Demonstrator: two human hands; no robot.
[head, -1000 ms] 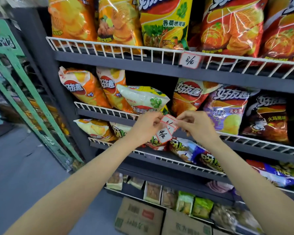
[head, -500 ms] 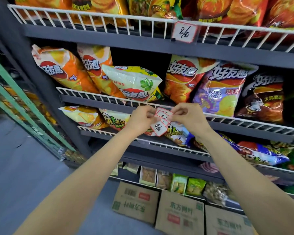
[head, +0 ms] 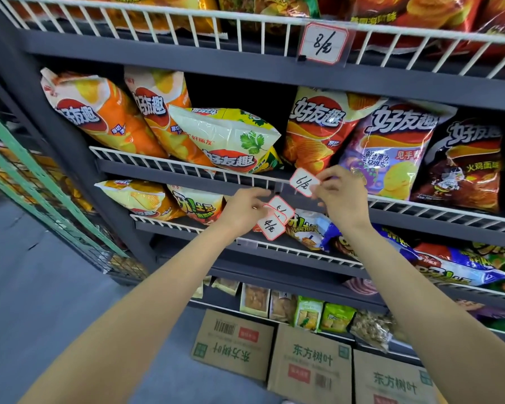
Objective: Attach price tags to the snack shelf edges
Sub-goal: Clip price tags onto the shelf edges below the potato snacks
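The left hand [head: 247, 209] pinches a small fan of red-bordered price tags [head: 274, 221], the front one marked 4, which spread just right of its fingertips and below the white wire shelf edge [head: 204, 170]. Just above and right of them, the right hand [head: 343, 196] pinches a single price tag marked 6 [head: 303, 182] by its right end, tilted against the wire rail. An 8 tag [head: 323, 43] hangs clipped on the shelf above both hands.
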